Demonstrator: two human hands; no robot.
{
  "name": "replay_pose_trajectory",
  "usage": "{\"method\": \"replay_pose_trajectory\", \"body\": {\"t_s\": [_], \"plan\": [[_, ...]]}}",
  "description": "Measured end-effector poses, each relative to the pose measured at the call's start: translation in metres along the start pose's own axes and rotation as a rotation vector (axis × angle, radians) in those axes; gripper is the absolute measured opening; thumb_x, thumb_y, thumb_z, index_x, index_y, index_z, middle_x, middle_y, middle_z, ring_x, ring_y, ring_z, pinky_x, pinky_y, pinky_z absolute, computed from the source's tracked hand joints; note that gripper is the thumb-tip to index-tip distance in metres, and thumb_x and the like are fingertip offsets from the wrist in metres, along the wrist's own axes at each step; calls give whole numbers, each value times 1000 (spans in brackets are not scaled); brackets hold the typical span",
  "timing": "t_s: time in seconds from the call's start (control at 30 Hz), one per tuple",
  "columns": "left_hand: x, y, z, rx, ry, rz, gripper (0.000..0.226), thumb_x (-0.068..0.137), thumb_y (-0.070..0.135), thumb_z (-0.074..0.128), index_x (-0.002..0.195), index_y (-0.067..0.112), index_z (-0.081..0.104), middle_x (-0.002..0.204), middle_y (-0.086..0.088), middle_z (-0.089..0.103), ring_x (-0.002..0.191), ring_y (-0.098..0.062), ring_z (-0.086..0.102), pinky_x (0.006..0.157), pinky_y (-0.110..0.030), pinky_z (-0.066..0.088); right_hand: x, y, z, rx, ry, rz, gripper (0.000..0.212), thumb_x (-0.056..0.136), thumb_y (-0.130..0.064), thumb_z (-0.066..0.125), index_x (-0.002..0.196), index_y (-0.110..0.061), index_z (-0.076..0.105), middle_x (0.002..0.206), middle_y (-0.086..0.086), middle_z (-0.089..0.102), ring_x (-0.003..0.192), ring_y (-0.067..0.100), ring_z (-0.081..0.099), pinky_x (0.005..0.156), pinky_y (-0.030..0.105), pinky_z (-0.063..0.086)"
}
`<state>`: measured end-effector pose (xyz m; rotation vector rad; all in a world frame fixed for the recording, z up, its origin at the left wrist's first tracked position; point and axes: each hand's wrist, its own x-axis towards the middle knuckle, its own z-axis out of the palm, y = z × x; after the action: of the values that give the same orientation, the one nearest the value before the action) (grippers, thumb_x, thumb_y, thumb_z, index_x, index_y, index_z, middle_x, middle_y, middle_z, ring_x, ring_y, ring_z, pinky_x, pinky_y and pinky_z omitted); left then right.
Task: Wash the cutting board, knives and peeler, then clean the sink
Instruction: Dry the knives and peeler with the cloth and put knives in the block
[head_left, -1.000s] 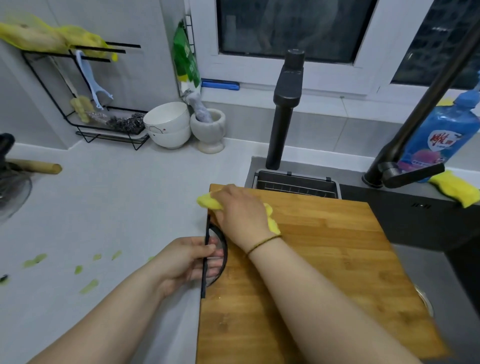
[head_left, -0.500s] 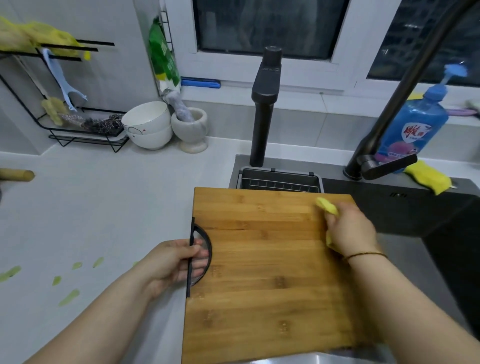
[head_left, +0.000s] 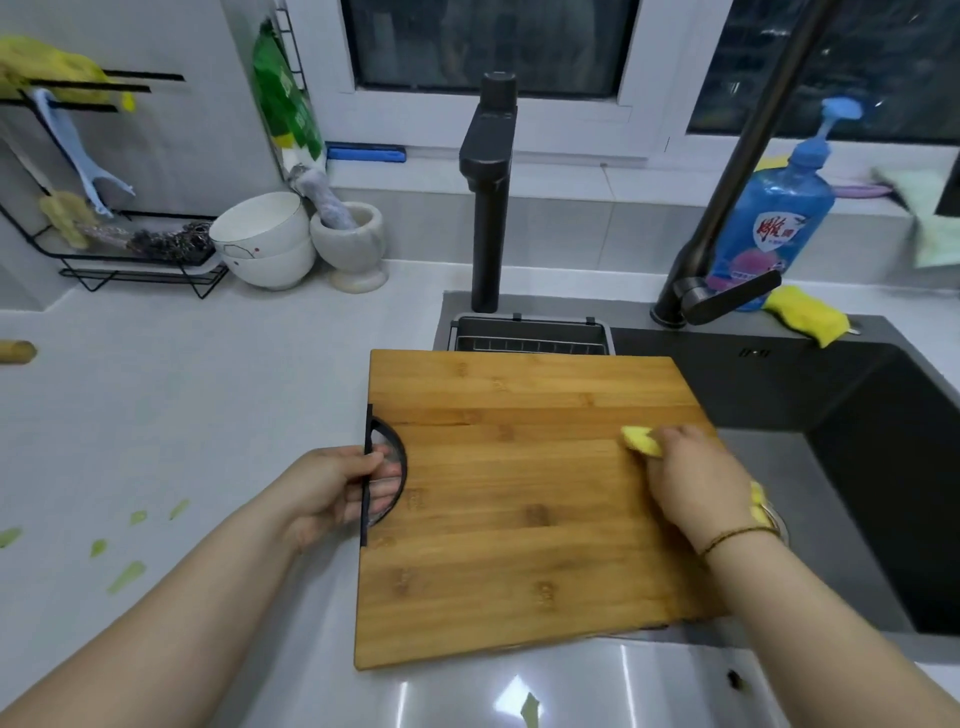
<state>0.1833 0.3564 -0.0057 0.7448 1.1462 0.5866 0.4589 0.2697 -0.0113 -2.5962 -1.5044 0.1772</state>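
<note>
**A:** Step right now?

**B:** Washing the cutting board. First job on the list, and not done yet by the look of it.

**A:** Where, though?

**B:** Lying flat, left edge on the table, the rest out over the sink.

**A:** And the hands?

**B:** Gripping with the left hand, fingers curled through the black handle at the board's left edge. Pressing down with the right hand, wrapped round a yellow sponge, near the right edge.

**A:** Next?

**B:** Probably rubbing back toward the left, over the near half. Needs a firm push on the sponge and a steady hold on the handle, or else a slipping board. Then a rinse, likely.

**A:** Different from a second ago?

**B:** Yes. Sponge up by the handle corner then. Half a second ago, over at the far right corner. Now on the right side, a bit closer in. Same hold on the handle all along.
</note>
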Motion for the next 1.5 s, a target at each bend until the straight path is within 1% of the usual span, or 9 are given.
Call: {"method": "replay_pose_trajectory", "body": {"t_s": [0.3, 0.47, 0.53, 0.7, 0.9, 1.03, 1.13, 1.3, 1.5], "plan": [[9, 2, 0, -1, 59, -3, 23, 94, 3, 41, 76, 5, 55, 49, -2, 64, 41, -9, 60, 41, -17, 50, -94, -132, 28, 110, -16, -797, 39, 59, -38, 31, 75, -38, 67, 79, -17, 64, 61, 5, 60, 45, 13, 39], [10, -4, -4, 0, 54, -19, 19, 94, 4, 44, 79, 4, 56, 55, -3, 65, 43, -10, 61, 43, -17, 51, -47, -29, 24, 105, 51, -436, 31, 68, -26, 62, 98, -29, 68, 108, -6, 66, 84, 18, 67, 63, 28, 54], [10, -5, -3, -11, 59, -13, 20, 94, 4, 43, 78, 3, 56, 53, -4, 65, 42, -10, 61, 42, -17, 51, -35, 25, 17, 33, 1, -209, 34, 89, -23, 51, 123, -26, 54, 133, -5, 48, 113, 21, 53, 87, 32, 45], [7, -1, 2, 16, 79, -10, 24, 95, 4, 40, 77, 6, 55, 49, -2, 64, 38, -8, 59, 40, -16, 49, -16, 92, -4, 337, -65, 312, 33, 96, -24, 40, 125, -10, 49, 123, 17, 52, 111, 34, 50, 85, 37, 40], [20, -12, 7, -98, 167, -81, 27, 97, 4, 36, 78, 5, 54, 48, -4, 64, 62, -18, 62, 90, -26, 42, 32, 96, -24, 642, -146, 536, 44, 97, -22, 37, 134, 3, 38, 135, 23, 44, 123, 38, 41, 101, 39, 32], [26, -15, 11, -159, 218, -31, 25, 98, 8, 37, 81, 6, 55, 47, -1, 65, 64, -17, 63, 79, -21, 48, 45, 96, -18, 596, -298, 629, 48, 96, -28, 43, 133, 3, 40, 136, 22, 44, 122, 37, 43, 101, 39, 33], [29, -13, 10, -216, 233, -15, 26, 98, 9, 36, 82, 8, 56, 51, 0, 66, 46, -9, 65, 46, -17, 52, 47, 82, -14, 590, -61, 505, 36, 96, -19, 40, 126, 0, 47, 125, 23, 51, 114, 37, 47, 91, 39, 37], [31, -17, 15, -209, 259, 5, 28, 99, 9, 35, 80, 8, 55, 46, 1, 64, 40, -6, 62, 40, -15, 49, -1, 6, -5, 504, 231, -225, 28, 88, -12, 52, 115, -13, 59, 114, 6, 59, 106, 23, 51, 80, 28, 40], [30, -19, 14, -200, 255, -3, 28, 98, 9, 35, 78, 8, 54, 44, 0, 62, 38, -6, 61, 37, -15, 48, -66, -29, 42, 79, 27, -825, 42, 61, -41, 35, 102, -38, 46, 108, -10, 66, 87, 10, 47, 71, 23, 33]]}}
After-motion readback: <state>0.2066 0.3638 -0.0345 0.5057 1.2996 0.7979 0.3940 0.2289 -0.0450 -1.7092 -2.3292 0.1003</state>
